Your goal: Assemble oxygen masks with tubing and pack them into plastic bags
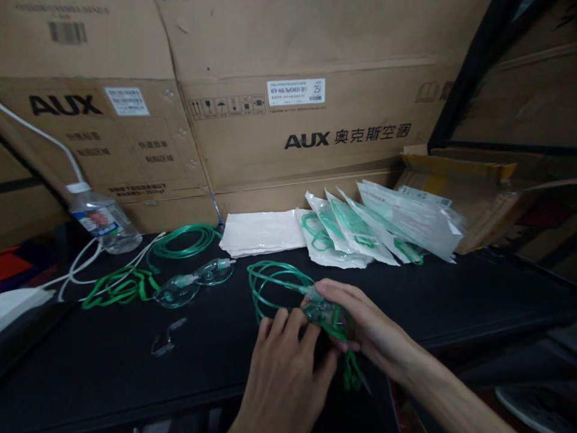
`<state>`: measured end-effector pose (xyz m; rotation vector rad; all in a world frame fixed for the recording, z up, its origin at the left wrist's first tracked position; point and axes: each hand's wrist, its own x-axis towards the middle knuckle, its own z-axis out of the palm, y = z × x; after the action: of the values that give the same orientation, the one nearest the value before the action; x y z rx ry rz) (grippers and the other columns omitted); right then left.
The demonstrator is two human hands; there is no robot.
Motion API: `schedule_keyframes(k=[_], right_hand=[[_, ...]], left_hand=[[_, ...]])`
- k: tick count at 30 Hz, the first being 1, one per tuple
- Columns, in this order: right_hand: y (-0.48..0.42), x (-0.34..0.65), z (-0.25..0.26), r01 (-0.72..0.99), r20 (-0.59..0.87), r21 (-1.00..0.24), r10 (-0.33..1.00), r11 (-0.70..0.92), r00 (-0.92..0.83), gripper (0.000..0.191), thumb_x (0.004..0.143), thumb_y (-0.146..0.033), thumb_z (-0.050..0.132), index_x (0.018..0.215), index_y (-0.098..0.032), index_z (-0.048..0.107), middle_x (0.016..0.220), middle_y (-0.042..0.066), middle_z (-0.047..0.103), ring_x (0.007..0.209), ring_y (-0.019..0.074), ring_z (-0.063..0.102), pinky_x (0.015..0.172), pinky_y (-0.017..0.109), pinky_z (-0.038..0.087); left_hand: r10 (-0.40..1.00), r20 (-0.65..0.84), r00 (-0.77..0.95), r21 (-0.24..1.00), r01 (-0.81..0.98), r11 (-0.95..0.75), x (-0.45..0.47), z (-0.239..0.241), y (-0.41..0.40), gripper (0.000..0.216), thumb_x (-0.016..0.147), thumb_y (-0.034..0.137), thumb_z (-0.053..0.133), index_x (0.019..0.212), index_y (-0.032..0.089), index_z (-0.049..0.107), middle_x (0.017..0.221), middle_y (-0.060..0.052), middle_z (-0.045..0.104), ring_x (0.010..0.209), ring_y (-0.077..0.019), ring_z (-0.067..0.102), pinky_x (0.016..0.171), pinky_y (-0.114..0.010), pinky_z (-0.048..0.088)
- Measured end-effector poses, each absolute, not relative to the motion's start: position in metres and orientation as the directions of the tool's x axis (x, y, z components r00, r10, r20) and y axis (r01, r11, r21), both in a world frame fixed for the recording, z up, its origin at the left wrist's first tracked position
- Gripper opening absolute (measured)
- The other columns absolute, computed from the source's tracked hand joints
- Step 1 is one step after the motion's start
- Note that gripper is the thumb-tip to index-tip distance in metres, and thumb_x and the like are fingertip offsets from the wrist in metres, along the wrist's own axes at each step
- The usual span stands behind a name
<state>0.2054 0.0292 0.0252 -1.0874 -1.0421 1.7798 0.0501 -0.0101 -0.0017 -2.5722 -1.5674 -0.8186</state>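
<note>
A clear green oxygen mask (pixel 325 314) is in my right hand (pixel 356 313), whose thumb lies over the connector and fingers wrap its side. My left hand (pixel 291 367) comes from below, its bent fingers closed at the mask's left edge; the fingertips are partly hidden. From the mask's connector a coil of green tubing (pixel 270 272) lies on the black table (pixel 216 355). A green elastic strap (pixel 352 371) hangs beneath my right hand. Left of my hands rest clear masks (pixel 178 293), a green strap (pixel 121 285) and another tubing coil (pixel 192 240).
Several packaged mask sets (pixel 342 231) lean in a row at the back, beside flat white pouches (pixel 264 231). An open cardboard box (pixel 478 198) stands right. A plastic bottle (pixel 106 219) and white cable (pixel 74 270) are left. Clear plastic bits (pixel 169 340) lie in front. Large cartons (pixel 252 144) form the back.
</note>
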Motion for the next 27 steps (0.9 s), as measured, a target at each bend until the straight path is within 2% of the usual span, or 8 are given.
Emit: schedule_keyframes(k=[4,8,12,14,16,18,20,27], right_hand=[[0.031,0.207,0.024,-0.192,-0.266,-0.921,0.907,-0.339,-0.325,0.044,0.079,-0.060,0.075,0.093,-0.020,0.063,0.068,-0.005,0.056,0.047,0.0051,0.047,0.040,0.016,0.025],[0.036,0.211,0.027,-0.124,-0.254,-0.938,0.884,-0.324,-0.393,0.042,0.084,-0.059,0.071,0.091,-0.019,0.060,0.066,-0.006,0.053,0.044,0.0044,0.046,0.037,0.015,0.022],[0.045,0.218,0.037,-0.002,-0.220,-0.967,0.843,-0.253,-0.491,0.041,0.087,-0.058,0.069,0.095,-0.018,0.063,0.067,-0.006,0.053,0.044,0.0048,0.046,0.036,0.016,0.025],[0.051,0.221,0.046,0.167,-0.186,-0.980,0.817,-0.111,-0.546,0.040,0.086,-0.056,0.070,0.100,-0.018,0.067,0.066,-0.006,0.054,0.045,0.0061,0.046,0.038,0.017,0.029],[0.057,0.224,0.055,0.340,-0.093,-0.928,0.785,0.155,-0.613,0.034,0.085,-0.049,0.074,0.104,-0.020,0.072,0.073,-0.003,0.063,0.055,0.0096,0.055,0.047,0.020,0.041],[0.061,0.226,0.065,0.400,0.042,-0.800,0.708,0.446,-0.705,0.028,0.084,-0.039,0.078,0.107,-0.024,0.075,0.091,0.000,0.072,0.079,0.0153,0.066,0.068,0.024,0.051],[0.064,0.229,0.070,0.380,0.142,-0.664,0.608,0.644,-0.781,0.030,0.085,-0.031,0.078,0.115,-0.027,0.074,0.110,0.002,0.072,0.104,0.0195,0.067,0.088,0.028,0.051],[0.068,0.229,0.058,0.298,0.314,-0.428,0.449,0.853,-0.837,0.039,0.094,-0.006,0.056,0.127,-0.025,0.066,0.134,0.009,0.061,0.126,0.0194,0.056,0.104,0.036,0.048]], left_hand=[[0.821,0.436,0.368,0.206,0.847,-0.490,0.052,-0.002,-0.009,0.008,0.090,0.019,0.064,0.092,0.025,0.069,0.090,-0.003,0.068,0.084,-0.0277,0.063,0.073,-0.047,0.053],[0.791,0.423,0.442,0.114,0.840,-0.530,0.025,-0.002,-0.017,0.021,0.094,0.018,0.056,0.107,0.029,0.069,0.093,-0.002,0.069,0.087,-0.0266,0.065,0.075,-0.044,0.055],[0.740,0.393,0.545,0.079,0.782,-0.618,-0.017,0.004,-0.020,0.026,0.094,0.017,0.056,0.112,0.029,0.069,0.096,-0.001,0.069,0.084,-0.0208,0.066,0.077,-0.033,0.057],[0.742,0.400,0.538,0.101,0.779,-0.619,-0.034,0.003,-0.017,0.026,0.095,0.018,0.054,0.111,0.030,0.069,0.098,0.000,0.068,0.081,-0.0171,0.065,0.075,-0.027,0.057],[0.753,0.426,0.501,0.120,0.794,-0.596,-0.046,-0.002,-0.012,0.024,0.097,0.019,0.053,0.109,0.031,0.070,0.099,0.000,0.067,0.080,-0.0159,0.064,0.073,-0.024,0.056],[0.761,0.458,0.459,0.125,0.815,-0.567,-0.053,-0.008,-0.006,0.022,0.096,0.019,0.055,0.104,0.031,0.071,0.098,-0.001,0.066,0.081,-0.0166,0.064,0.070,-0.024,0.056],[0.757,0.478,0.445,0.117,0.822,-0.557,-0.057,-0.010,-0.002,0.019,0.094,0.019,0.059,0.100,0.031,0.072,0.098,-0.001,0.067,0.082,-0.0178,0.064,0.068,-0.025,0.055],[0.760,0.370,0.533,0.187,0.759,-0.624,-0.068,0.016,-0.007,0.020,0.094,0.018,0.059,0.105,0.031,0.070,0.131,-0.003,0.064,0.112,-0.0223,0.066,0.090,-0.034,0.059]])
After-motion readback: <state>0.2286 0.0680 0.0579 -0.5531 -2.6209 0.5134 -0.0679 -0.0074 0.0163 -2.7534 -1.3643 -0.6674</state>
